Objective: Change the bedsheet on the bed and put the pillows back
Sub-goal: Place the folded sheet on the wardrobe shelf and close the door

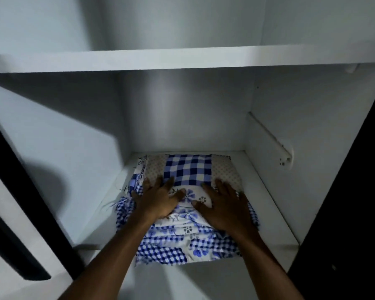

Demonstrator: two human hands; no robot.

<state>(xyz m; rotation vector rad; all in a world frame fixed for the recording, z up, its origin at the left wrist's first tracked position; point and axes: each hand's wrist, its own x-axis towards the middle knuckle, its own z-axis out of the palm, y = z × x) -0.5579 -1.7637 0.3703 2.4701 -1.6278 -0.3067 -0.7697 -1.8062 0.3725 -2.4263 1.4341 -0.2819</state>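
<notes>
We see the left hand and right hand, fingers spread flat, pressing the folded bedsheet on a dim wardrobe shelf; the palms hide its middle.

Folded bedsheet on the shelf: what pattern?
The bedsheet shows blue-and-white checks and blue flowers; head view.

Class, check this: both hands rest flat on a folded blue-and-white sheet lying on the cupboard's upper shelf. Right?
Wrong shelf. The head view shows the folded sheet on the lower shelf, under the upper shelf; left hand and right hand rest flat on it.
</notes>
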